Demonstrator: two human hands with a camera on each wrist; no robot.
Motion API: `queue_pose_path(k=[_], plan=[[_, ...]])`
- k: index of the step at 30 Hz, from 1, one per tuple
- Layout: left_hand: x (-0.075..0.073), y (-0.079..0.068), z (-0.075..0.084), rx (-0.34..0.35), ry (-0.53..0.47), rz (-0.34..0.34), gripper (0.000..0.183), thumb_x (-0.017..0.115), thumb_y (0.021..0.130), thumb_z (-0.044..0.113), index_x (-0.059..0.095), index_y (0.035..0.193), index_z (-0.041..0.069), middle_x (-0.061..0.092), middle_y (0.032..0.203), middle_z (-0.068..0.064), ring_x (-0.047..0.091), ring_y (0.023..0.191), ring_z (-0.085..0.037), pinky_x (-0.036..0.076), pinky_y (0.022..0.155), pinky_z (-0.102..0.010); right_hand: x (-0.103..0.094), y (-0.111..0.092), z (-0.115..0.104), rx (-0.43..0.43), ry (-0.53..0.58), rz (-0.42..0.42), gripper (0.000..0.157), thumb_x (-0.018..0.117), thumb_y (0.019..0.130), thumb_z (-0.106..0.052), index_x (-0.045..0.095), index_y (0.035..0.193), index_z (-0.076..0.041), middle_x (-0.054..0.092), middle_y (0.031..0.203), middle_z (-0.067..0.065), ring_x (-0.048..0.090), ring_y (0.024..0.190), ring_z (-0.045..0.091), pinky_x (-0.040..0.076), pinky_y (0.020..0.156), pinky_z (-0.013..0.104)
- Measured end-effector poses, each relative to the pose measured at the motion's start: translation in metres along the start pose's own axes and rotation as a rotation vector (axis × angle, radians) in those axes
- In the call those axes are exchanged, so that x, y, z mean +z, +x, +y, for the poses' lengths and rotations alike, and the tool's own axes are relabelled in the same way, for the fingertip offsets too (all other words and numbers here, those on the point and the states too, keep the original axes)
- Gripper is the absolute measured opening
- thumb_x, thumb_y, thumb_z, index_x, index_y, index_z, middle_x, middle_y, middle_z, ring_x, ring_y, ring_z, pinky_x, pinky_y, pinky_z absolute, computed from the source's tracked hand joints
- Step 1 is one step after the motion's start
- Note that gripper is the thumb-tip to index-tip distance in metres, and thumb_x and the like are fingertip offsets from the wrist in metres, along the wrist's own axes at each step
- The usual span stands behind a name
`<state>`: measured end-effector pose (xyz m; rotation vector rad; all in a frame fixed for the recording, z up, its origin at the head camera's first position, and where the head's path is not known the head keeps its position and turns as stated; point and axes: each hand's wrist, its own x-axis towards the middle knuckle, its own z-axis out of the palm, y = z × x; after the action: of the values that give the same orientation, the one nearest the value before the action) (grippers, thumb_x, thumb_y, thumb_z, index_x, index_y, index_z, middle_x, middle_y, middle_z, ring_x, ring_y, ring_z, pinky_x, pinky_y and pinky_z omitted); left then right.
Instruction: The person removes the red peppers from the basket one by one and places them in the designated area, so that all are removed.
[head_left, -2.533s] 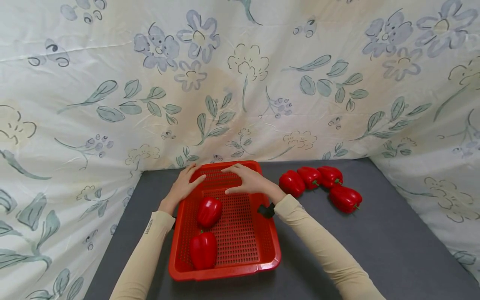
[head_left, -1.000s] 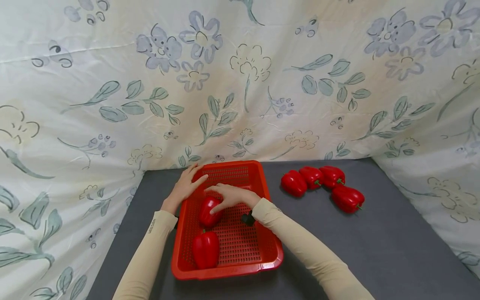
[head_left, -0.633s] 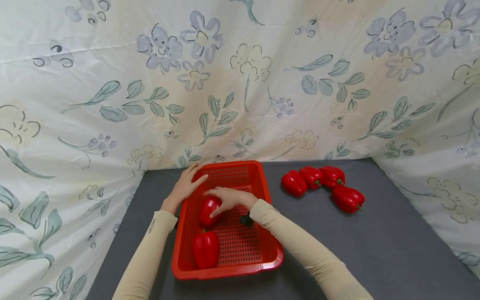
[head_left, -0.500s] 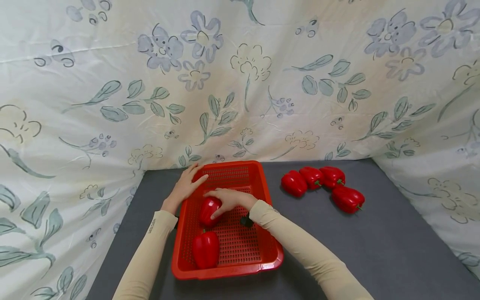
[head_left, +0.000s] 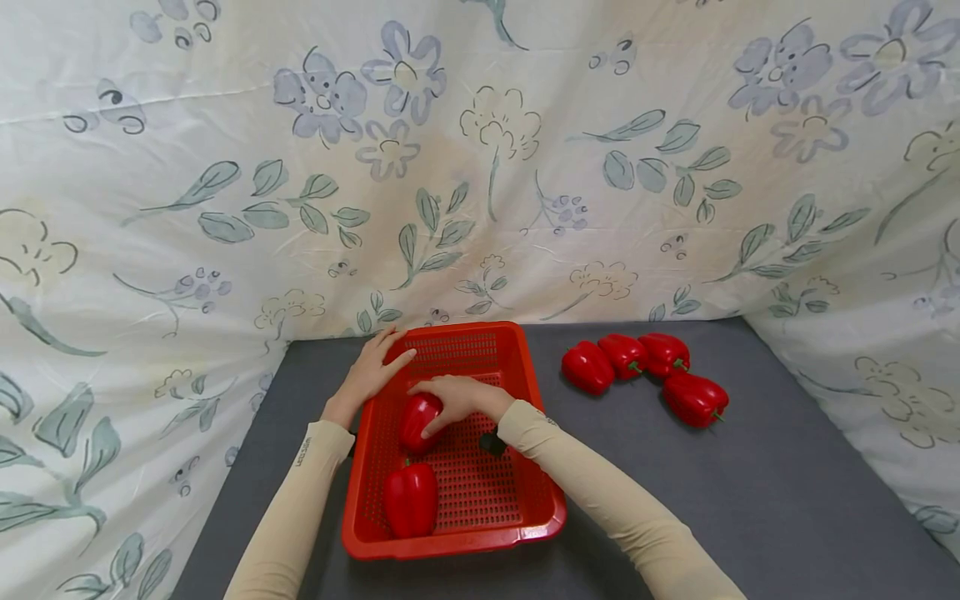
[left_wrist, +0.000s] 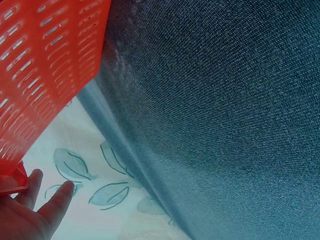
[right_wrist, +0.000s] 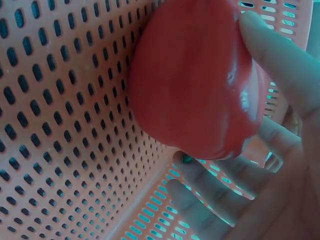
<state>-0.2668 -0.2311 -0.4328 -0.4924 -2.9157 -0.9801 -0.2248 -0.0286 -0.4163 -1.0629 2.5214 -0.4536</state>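
A red plastic basket (head_left: 450, 547) with perforated walls holds two red bell peppers. My right hand (head_left: 461, 397) reaches inside and grips the farther bell pepper (head_left: 416, 432), thumb on its near right side. In the right wrist view that bell pepper (right_wrist: 195, 85) sits between the thumb and the other fingers, against the perforated basket. The nearer bell pepper (head_left: 411, 502) lies by the basket's near left corner, green stem pointing away. My left hand (head_left: 366, 375) rests on the far left rim with its fingers extended; in the left wrist view two fingertips (left_wrist: 59, 200) show past the rim.
On the dark grey table (head_left: 675, 500), right of the basket, several more bell peppers (head_left: 587, 367) lie grouped at the back. A floral cloth (head_left: 480, 167) hangs behind the table and along both sides.
My right hand has moved left and nearer, from over the basket's far part down onto the farther bell pepper, and now grips it. My left hand stays on the rim.
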Motion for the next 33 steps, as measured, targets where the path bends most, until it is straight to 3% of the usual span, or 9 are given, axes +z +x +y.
queue_pose_path(k=[10, 33], plan=[[0.0, 0.0, 0.001, 0.015, 0.009, 0.004, 0.067, 0.045, 0.091, 0.055, 0.035, 0.144, 0.015, 0.019, 0.154, -0.009, 0.016, 0.139, -0.035, 0.023, 0.098, -0.07, -0.005, -0.003, -0.001, 0.013, -0.002, 0.036, 0.072, 0.071, 0.077, -0.045, 0.042, 0.138, -0.023, 0.054, 0.129, 0.0, 0.052, 0.11, 0.015, 0.048, 0.089, 0.029], [0.002, 0.0, -0.002, -0.012, 0.013, 0.0, 0.068, 0.043, 0.09, 0.059, 0.034, 0.144, 0.019, 0.017, 0.155, -0.004, 0.016, 0.139, -0.033, 0.024, 0.098, -0.07, -0.025, -0.026, -0.005, 0.008, -0.037, 0.133, 0.071, 0.071, 0.076, -0.048, 0.042, 0.138, -0.026, 0.052, 0.132, 0.0, 0.051, 0.115, 0.016, 0.048, 0.092, 0.035]])
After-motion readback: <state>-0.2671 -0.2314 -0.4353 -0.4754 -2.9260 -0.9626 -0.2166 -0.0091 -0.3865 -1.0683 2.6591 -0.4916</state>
